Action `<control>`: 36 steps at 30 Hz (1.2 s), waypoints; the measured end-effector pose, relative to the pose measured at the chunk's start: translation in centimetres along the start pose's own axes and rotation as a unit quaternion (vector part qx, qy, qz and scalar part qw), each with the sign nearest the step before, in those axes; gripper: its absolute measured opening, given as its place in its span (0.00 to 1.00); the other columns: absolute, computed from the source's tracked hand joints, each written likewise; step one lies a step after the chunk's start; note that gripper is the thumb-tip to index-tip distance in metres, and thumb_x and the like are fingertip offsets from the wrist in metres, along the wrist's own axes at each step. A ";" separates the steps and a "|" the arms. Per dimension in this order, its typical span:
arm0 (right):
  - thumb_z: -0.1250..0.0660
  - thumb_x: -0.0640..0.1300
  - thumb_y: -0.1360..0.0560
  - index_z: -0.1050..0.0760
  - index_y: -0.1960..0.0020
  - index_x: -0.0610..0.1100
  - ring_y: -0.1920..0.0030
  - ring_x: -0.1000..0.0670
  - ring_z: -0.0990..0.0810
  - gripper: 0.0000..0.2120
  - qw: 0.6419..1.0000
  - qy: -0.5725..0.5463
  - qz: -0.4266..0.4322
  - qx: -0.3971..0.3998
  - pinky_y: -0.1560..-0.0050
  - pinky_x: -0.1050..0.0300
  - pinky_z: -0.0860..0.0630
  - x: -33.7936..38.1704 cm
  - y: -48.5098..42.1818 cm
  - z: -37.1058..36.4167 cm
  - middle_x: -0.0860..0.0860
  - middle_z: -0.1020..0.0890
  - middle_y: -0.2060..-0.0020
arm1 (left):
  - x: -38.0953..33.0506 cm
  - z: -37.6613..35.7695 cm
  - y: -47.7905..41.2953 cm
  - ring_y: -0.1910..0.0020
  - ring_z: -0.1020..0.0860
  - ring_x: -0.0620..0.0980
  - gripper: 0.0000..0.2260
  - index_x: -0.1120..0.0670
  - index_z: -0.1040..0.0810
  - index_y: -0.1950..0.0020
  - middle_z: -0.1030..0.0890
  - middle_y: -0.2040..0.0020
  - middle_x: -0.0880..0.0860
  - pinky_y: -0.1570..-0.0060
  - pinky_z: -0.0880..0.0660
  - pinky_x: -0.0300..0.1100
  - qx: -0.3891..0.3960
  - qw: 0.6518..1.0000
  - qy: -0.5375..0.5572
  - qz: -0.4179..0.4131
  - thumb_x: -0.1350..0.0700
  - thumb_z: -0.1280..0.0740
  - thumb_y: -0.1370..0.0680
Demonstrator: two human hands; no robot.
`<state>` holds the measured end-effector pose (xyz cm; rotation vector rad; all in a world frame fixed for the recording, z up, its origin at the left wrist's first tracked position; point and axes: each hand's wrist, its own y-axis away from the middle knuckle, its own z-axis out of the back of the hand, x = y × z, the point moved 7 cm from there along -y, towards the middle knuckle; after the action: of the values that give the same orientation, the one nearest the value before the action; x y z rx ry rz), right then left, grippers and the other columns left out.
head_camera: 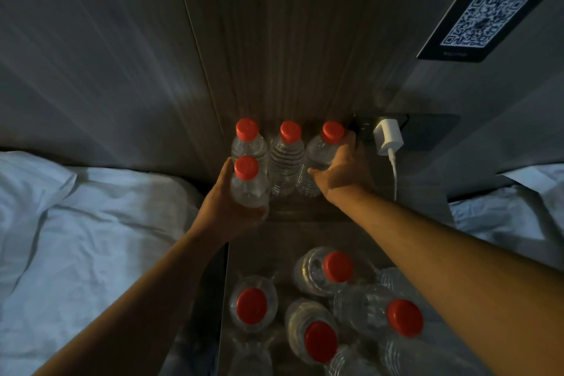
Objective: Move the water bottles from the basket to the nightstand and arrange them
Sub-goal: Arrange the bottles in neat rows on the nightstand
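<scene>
White bedding (76,223) is lying rumpled at the far left, beside the nightstand (293,210). The left hand (227,204) is gripping a red-capped water bottle (248,183) at the nightstand's front left corner, thumb up its left side and fingers curling round the lower body; whether its base is touching the surface cannot be told. Behind it, three more bottles are standing upright in a row along the back edge against the wood-panelled wall: the left bottle (248,139), the middle bottle (287,156) and the right bottle (320,156), sides touching or nearly so. The right hand (345,171) is wrapping round the right bottle, thumb crossing its front and fingers curling behind its shoulder. Below the front edge, the basket (224,284) is holding several bottles (335,267), some upright, some leaning. A white charger (389,137) is sitting in a dark wall socket at the back right corner, its cable (395,174) hanging down. A QR-code card (476,18) is hanging high on the right.
</scene>
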<state>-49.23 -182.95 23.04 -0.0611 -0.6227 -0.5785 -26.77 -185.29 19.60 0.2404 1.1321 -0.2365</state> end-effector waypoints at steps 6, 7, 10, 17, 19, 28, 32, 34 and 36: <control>0.25 0.48 0.31 0.47 0.26 0.50 0.33 0.41 0.30 0.41 0.999 0.014 -0.021 0.020 0.37 0.48 0.28 -0.2 0.4 0.1 0.44 0.36 0.30 | 2.2 -0.2 -0.7 0.52 0.18 0.48 0.33 0.50 0.29 0.39 0.19 0.49 0.49 0.55 0.18 0.52 0.027 0.999 -0.033 0.033 0.54 0.19 0.40; 0.26 0.48 0.30 0.47 0.27 0.50 0.34 0.41 0.29 0.41 0.999 0.014 -0.023 0.020 0.40 0.48 0.27 -0.3 0.6 0.1 0.44 0.35 0.30 | 2.7 -0.2 -0.8 0.51 0.18 0.49 0.34 0.51 0.30 0.39 0.19 0.49 0.50 0.56 0.18 0.54 0.039 0.997 -0.048 0.040 0.51 0.18 0.40; 0.27 0.48 0.29 0.44 0.28 0.49 0.41 0.43 0.24 0.36 1.000 0.003 0.006 0.011 0.48 0.50 0.22 -0.3 1.1 0.5 0.44 0.30 0.34 | 4.1 0.1 -0.5 0.48 0.18 0.49 0.40 0.49 0.30 0.38 0.19 0.46 0.49 0.54 0.18 0.55 0.057 0.993 -0.043 0.094 0.43 0.17 0.44; 0.33 0.43 0.26 0.34 0.32 0.47 0.45 0.47 0.22 0.24 0.999 -0.018 0.025 -0.032 0.51 0.57 0.26 -0.1 3.8 4.5 0.46 0.24 0.40 | 0.6 3.0 5.1 0.54 0.22 0.50 0.24 0.52 0.23 0.45 0.20 0.49 0.53 0.53 0.22 0.51 0.083 0.970 -0.153 0.172 0.35 0.30 0.29; 0.35 0.42 0.25 0.28 0.38 0.49 0.50 0.52 0.22 0.15 0.997 -0.041 0.065 -0.011 0.58 0.63 0.27 0.4 5.6 6.3 0.50 0.21 0.46 | -2.9 3.6 7.7 0.53 0.23 0.52 0.07 0.44 0.21 0.49 0.22 0.52 0.52 0.48 0.24 0.54 0.067 0.983 -0.098 0.140 0.46 0.29 0.25; 0.35 0.49 0.23 0.22 0.46 0.53 0.54 0.60 0.19 0.07 0.971 -0.071 0.127 0.190 0.50 0.59 0.21 0.0 15.0 7.3 0.57 0.17 0.55 | -7.3 5.0 14.7 0.56 0.17 0.39 0.08 0.38 0.18 0.53 0.15 0.55 0.38 0.57 0.20 0.40 0.084 0.994 0.054 0.037 0.48 0.26 0.31; 0.33 0.51 0.24 0.27 0.34 0.54 0.45 0.59 0.21 0.19 0.973 -0.031 0.123 0.193 0.42 0.56 0.22 -0.8 16.2 6.9 0.55 0.18 0.45 | -7.5 4.8 15.6 0.59 0.18 0.35 0.15 0.23 0.23 0.58 0.17 0.58 0.35 0.61 0.23 0.31 0.100 0.995 0.022 -0.006 0.46 0.26 0.31; 0.32 0.50 0.25 0.29 0.32 0.53 0.43 0.57 0.21 0.22 0.977 -0.010 0.126 0.172 0.41 0.56 0.23 -0.8 16.6 6.9 0.54 0.19 0.42 | -7.2 4.5 16.1 0.59 0.17 0.37 0.12 0.23 0.23 0.56 0.16 0.57 0.35 0.58 0.20 0.35 0.111 0.994 0.021 -0.009 0.40 0.27 0.34; 0.31 0.51 0.26 0.30 0.32 0.55 0.43 0.55 0.21 0.23 0.979 0.014 0.135 0.153 0.40 0.53 0.23 -0.7 17.0 6.6 0.53 0.19 0.42 | -6.7 3.9 16.4 0.55 0.17 0.39 0.15 0.28 0.22 0.49 0.15 0.54 0.39 0.52 0.19 0.44 0.126 0.992 0.015 -0.009 0.38 0.32 0.36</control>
<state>-44.25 -166.88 29.99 0.1499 -0.6582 -0.2167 -21.07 -170.48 28.44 0.4597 1.1348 -0.3941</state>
